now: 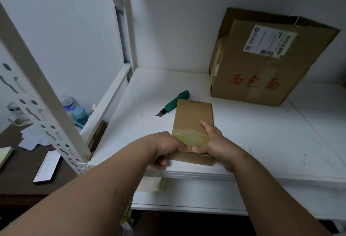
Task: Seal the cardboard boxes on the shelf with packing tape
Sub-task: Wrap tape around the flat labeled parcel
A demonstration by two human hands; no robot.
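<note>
Your two hands meet at the near end of the small flat cardboard box [193,116], which lies on the white shelf [262,132] close to its front edge. Your left hand [166,149] has its fingers curled round the box's near left corner, thumb side on top, gripping the cardboard and the end of a strip of yellowish packing tape [191,138]. Your right hand [209,138] lies with its fingers fairly straight along the box's right side, the thumb pressing down on the tape; the two thumbs all but touch at the middle. The tape runs across the box's near end from one hand to the other (it looks wrinkled rather than flat).

Just beyond the box, touching its far left corner, lies a green utility knife [175,103] with its blade out. Farther back on the right stands a larger cardboard box [262,71] with a shipping label and red characters, already taped. Off to the left, a dark table [16,177] holds bottles and papers.
</note>
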